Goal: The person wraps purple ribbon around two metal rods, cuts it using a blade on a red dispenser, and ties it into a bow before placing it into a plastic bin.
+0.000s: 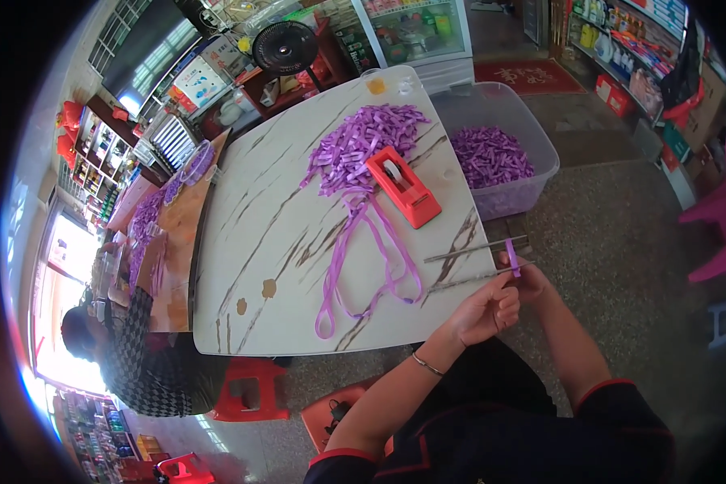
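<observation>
A short purple ribbon [513, 258] wraps across two thin metal rods [468, 252] that reach out past the table's right edge. My left hand [492, 310] is curled closed, its thumb and forefinger pinching at the ribbon's near end. Just beyond it, my right hand [532, 284] closes around the same ribbon from the far side, its fingers partly hidden. On the marble-patterned table [258, 218] lie long loops of purple ribbon [335, 266], left of the rods. Behind them are a red tape dispenser [415, 202] and a heap of folded purple ribbon pieces [355, 145].
A clear plastic bin [540, 161] of purple pieces stands beyond the table's right edge. A cup of yellow drink [375, 84] sits at the far corner. At left, another person [137, 355] is by a wooden table [173, 274]; red stools [250, 391] stand below.
</observation>
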Motion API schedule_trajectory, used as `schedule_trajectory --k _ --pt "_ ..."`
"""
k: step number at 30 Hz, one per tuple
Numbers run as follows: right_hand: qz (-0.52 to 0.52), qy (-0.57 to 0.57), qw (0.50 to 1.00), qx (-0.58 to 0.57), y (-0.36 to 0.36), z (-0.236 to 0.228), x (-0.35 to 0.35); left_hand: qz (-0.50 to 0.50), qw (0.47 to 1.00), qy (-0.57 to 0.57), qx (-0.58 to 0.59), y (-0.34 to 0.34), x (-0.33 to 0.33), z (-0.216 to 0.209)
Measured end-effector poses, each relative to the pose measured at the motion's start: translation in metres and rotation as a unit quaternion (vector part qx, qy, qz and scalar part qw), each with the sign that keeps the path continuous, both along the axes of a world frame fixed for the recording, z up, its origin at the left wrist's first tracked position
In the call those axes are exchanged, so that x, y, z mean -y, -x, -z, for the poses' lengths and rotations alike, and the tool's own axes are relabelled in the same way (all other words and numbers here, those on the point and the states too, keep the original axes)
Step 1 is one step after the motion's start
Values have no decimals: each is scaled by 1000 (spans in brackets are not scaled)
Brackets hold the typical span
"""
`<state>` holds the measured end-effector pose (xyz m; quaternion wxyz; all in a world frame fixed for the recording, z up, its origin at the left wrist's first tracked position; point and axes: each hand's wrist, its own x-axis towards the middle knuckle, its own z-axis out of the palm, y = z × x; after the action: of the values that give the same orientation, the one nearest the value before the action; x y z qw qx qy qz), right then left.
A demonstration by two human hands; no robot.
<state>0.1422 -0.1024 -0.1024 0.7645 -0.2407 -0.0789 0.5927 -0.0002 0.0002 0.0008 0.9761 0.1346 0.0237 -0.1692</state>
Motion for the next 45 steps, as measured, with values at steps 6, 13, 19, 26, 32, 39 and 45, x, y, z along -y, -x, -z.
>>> schedule_trajectory --k 6,13,19,26,32,39,45 --pt "0 242 964 106 -16 -44 17 -1 1000 -1 5 -2 1 -2" --pt "-24 259 952 159 -23 -63 30 0 1000 7 11 0 4 1" --pt "-101 231 951 180 -25 -103 35 -6 1000 10 -9 4 0 4" --pt "-14 372 846 382 -22 -110 29 10 1000 -4 8 -2 1 3" --pt "-38 371 858 354 -30 -89 35 6 1000 -15 -3 1 3 4" --pt "-56 229 965 118 -27 -37 32 8 1000 -8 10 -1 3 2" --pt "-54 -44 996 -50 -4 10 7 4 999 -33 0 -3 2 -7"
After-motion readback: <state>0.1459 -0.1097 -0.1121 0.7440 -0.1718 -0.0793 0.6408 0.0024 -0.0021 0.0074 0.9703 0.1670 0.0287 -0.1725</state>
